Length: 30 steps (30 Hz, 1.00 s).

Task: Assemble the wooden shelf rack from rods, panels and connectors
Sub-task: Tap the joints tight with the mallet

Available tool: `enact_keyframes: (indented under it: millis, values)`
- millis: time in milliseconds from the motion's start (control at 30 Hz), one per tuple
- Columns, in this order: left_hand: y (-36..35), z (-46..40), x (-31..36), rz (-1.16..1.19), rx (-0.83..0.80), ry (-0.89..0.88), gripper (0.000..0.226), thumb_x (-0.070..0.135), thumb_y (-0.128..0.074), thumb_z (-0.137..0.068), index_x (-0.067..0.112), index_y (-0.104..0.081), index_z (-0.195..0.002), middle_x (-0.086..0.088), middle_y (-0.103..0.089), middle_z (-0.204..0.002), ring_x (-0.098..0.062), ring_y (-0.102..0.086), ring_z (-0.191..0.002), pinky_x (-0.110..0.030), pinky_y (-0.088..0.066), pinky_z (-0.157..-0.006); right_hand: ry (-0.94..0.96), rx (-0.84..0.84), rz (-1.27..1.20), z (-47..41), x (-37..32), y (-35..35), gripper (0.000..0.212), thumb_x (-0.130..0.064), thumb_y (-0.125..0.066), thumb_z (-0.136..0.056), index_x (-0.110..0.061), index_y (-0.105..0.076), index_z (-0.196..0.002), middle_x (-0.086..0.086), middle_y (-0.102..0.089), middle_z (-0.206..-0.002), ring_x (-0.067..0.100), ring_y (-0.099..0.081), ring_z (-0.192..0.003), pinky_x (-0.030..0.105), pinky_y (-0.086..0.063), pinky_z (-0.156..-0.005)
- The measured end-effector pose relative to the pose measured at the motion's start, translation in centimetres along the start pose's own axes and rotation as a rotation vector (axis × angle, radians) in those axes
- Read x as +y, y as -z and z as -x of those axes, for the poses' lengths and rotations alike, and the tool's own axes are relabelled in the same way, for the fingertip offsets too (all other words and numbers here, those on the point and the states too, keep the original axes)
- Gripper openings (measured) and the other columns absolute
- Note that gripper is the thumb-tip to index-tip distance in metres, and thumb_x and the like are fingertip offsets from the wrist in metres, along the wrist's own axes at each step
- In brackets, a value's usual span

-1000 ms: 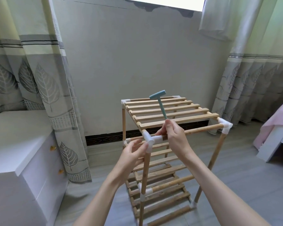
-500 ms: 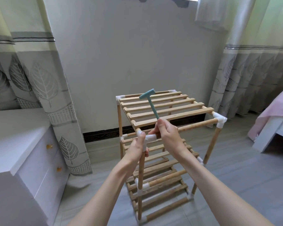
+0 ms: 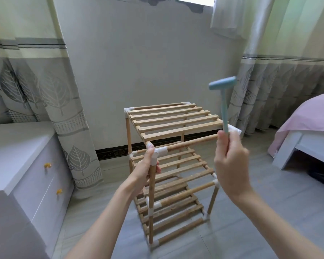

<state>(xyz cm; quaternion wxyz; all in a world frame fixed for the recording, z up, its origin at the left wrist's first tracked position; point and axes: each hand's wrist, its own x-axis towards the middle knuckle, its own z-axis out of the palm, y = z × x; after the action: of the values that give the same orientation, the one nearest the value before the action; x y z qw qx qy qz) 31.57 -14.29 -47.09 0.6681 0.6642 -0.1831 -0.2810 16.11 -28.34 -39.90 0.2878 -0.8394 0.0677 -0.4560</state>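
The wooden shelf rack [image 3: 174,120] stands upright on the floor, with slatted panels at three levels and white connectors at its corners. My left hand [image 3: 144,169] grips the near-left upright rod just under the white corner connector [image 3: 158,153], thumb against the connector. My right hand [image 3: 230,161] holds a small light-blue plastic hammer [image 3: 223,98] by the lower end of its handle, raised to the right of the rack, head up and blurred by motion. The near-right connector [image 3: 235,130] shows partly behind the hammer handle.
A white drawer cabinet [image 3: 26,165] with yellow knobs stands at the left. Leaf-patterned curtains [image 3: 51,86] hang at both sides of the grey wall. A bed with a pink cover [image 3: 307,128] is at the right. Grey floor boards [image 3: 251,212] lie around the rack.
My right hand has swung the hammer away from the near-left corner, up and to the right. My left hand stays on the near-left rod. The view has pulled back slightly.
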Motion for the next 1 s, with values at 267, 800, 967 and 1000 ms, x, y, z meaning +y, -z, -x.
enact_keyframes:
  millis: [267,800,967,1000]
  values:
    - [0.2,-0.2,0.0,-0.007,-0.026,-0.010,0.064,0.070,-0.031,-0.082,0.011,-0.054,-0.079,-0.006,-0.056,-0.071,-0.020,-0.053,-0.076,-0.035,-0.041,-0.086,-0.106,0.053,-0.099,-0.4,-0.2,0.9,0.028,-0.032,-0.031,-0.097,-0.021,-0.043,-0.074,-0.005,-0.039,-0.048,0.012,-0.038,-0.038,0.024,-0.026,-0.035]
    - [0.5,-0.2,-0.3,-0.041,-0.037,-0.029,0.066,0.072,-0.030,-0.078,0.011,-0.054,-0.081,-0.005,-0.056,-0.072,-0.019,-0.054,-0.074,-0.034,-0.042,-0.083,-0.145,-0.028,-0.036,-1.4,0.0,-0.2,0.032,-0.028,-0.035,-0.099,-0.023,-0.043,-0.069,-0.007,-0.040,-0.043,0.007,-0.037,-0.034,0.016,-0.025,-0.035]
    - [0.6,0.1,0.0,-0.018,-0.014,-0.027,0.065,0.070,-0.033,-0.078,0.009,-0.056,-0.084,-0.005,-0.056,-0.073,-0.018,-0.054,-0.073,-0.031,-0.044,-0.079,-0.252,-0.547,0.295,1.9,1.9,-1.9,0.033,-0.038,-0.026,-0.100,-0.026,-0.046,-0.078,-0.006,-0.052,-0.059,0.003,-0.048,-0.047,0.026,-0.047,-0.058]
    - [0.5,0.1,0.1,-0.019,-0.001,-0.028,0.065,0.069,-0.033,-0.080,0.009,-0.057,-0.084,-0.005,-0.056,-0.073,-0.018,-0.055,-0.073,-0.031,-0.044,-0.078,-0.289,-0.521,0.267,1.9,2.3,-2.0,0.035,-0.038,-0.026,-0.100,-0.025,-0.047,-0.076,-0.006,-0.052,-0.059,0.003,-0.047,-0.047,0.022,-0.044,-0.056]
